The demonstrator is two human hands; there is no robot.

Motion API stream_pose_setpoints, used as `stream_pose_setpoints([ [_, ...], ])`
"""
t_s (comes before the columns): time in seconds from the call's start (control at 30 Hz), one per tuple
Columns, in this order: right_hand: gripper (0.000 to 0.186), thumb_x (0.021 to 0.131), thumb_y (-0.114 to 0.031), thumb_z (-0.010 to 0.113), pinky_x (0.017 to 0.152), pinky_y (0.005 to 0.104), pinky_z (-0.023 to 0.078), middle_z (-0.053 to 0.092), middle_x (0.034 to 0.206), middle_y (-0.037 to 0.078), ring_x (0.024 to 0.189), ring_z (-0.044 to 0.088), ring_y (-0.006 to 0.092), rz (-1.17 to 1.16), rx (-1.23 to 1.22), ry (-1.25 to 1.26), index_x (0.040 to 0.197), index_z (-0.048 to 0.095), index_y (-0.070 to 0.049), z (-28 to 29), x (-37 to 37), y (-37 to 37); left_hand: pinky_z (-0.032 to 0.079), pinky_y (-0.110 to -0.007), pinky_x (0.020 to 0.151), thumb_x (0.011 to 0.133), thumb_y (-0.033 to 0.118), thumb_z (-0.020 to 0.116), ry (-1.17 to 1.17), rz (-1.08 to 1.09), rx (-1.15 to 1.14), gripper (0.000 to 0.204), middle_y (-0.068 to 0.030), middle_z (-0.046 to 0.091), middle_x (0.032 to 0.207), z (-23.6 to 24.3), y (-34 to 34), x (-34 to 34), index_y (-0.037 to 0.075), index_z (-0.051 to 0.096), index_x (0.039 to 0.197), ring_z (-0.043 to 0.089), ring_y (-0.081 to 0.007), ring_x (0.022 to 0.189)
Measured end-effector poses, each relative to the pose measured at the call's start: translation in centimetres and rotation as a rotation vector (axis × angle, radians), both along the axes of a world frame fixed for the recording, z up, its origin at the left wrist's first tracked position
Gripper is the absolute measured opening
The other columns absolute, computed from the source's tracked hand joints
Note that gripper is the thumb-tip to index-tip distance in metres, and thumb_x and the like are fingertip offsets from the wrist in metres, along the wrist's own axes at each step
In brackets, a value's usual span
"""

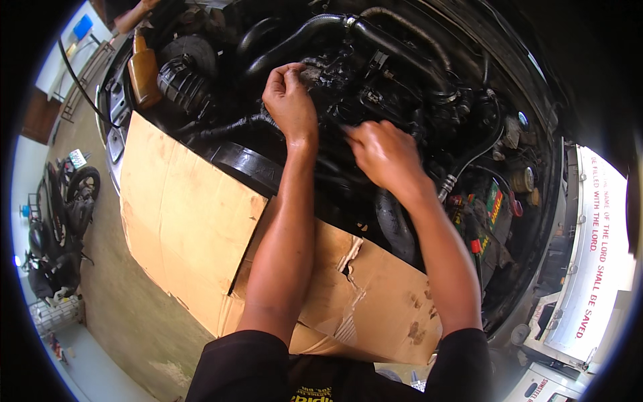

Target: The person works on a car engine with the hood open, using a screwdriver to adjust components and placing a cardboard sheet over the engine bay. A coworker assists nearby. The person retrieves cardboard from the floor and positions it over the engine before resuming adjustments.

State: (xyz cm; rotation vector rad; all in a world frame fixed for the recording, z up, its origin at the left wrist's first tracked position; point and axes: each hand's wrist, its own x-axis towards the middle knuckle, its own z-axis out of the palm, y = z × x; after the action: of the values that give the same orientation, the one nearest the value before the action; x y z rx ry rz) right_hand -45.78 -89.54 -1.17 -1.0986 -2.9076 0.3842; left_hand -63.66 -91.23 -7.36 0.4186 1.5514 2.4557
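My left hand (291, 107) is raised into the middle of a dark, oily car engine (341, 80), its fingers pinched at a grimy metal fitting (310, 75); what they hold is hidden. My right hand (383, 154) is lower and to the right, fingers curled, with a blurred dark shape at the fingertips that I cannot make out. Below both hands lies a stained, torn cardboard sheet (181, 214) over the car's front, beneath my forearms. Black hoses (388, 40) run above my hands and another thick hose (395, 228) drops below the right one.
A brown plastic bottle (144, 80) stands at the engine bay's left; another person's hand (130, 17) shows above it. A battery (489, 221) is at the right. Motorbikes (60, 221) stand on the floor (120, 321) at left; a white vehicle (583, 248) is at right.
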Motion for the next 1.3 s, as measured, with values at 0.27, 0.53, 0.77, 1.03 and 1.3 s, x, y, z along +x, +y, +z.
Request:
stream_pose_setpoints([
  [0.27, 0.016, 0.103, -0.019, 0.069, 0.077, 0.0550, 0.064, 0.079, 0.090, 0.020, 0.087, 0.078, 0.0435, -0.021, 0.177, 0.030, 0.102, 0.082, -0.009, -1.3, -1.1, -0.4, 0.042, -0.025, 0.062, 0.107, 0.008, 0.061, 0.015, -0.006, 0.001, 0.021, 0.0024, 0.067, 0.076, 0.9, 0.9, 1.3, -0.002, 0.078, 0.100, 0.053, -0.0040, 0.067],
  [0.53, 0.018, 0.101, -0.022, 0.073, 0.077, 0.0540, 0.063, 0.079, 0.089, 0.019, 0.084, 0.077, 0.0431, -0.011, 0.156, 0.030, 0.111, 0.085, -0.013, -0.3, 1.3, -2.0, 0.041, -0.026, 0.061, 0.106, 0.007, 0.061, 0.041, 0.030, 0.041, 0.020, 0.0026, 0.065, 0.076, 0.4, 0.8, 0.6, -0.002, 0.078, 0.100, 0.052, -0.0039, 0.067],
  [0.77, 0.020, 0.101, -0.026, 0.072, 0.085, 0.0564, 0.063, 0.080, 0.097, 0.018, 0.096, 0.077, 0.0420, -0.037, 0.055, 0.007, 0.111, 0.084, -0.013, 0.6, 1.3, -1.4, 0.037, -0.026, 0.059, 0.107, 0.007, 0.061, 0.008, 0.003, -0.004, 0.020, 0.0049, 0.060, 0.073, 0.6, -0.1, 0.2, -0.002, 0.077, 0.099, 0.048, -0.0031, 0.065],
  [1.03, 0.016, 0.101, -0.021, 0.071, 0.076, 0.0542, 0.064, 0.078, 0.087, 0.021, 0.085, 0.078, 0.0440, -0.022, 0.162, 0.062, 0.106, 0.083, -0.012, -1.4, -1.0, -1.0, 0.036, -0.025, 0.059, 0.107, 0.007, 0.060, -0.014, 0.011, 0.080, 0.021, 0.0057, 0.060, 0.074, 0.8, 0.7, 0.8, -0.001, 0.077, 0.098, 0.049, -0.0034, 0.065],
  [1.3, 0.015, 0.103, -0.020, 0.070, 0.076, 0.0534, 0.064, 0.079, 0.088, 0.019, 0.084, 0.079, 0.0424, -0.077, 0.192, 0.041, 0.101, 0.082, -0.011, 1.0, 0.6, -2.2, 0.034, -0.025, 0.057, 0.107, 0.007, 0.061, 0.032, 0.000, -0.023, 0.021, 0.0063, 0.058, 0.072, 1.5, 0.4, 1.5, -0.001, 0.077, 0.099, 0.047, -0.0016, 0.064],
])
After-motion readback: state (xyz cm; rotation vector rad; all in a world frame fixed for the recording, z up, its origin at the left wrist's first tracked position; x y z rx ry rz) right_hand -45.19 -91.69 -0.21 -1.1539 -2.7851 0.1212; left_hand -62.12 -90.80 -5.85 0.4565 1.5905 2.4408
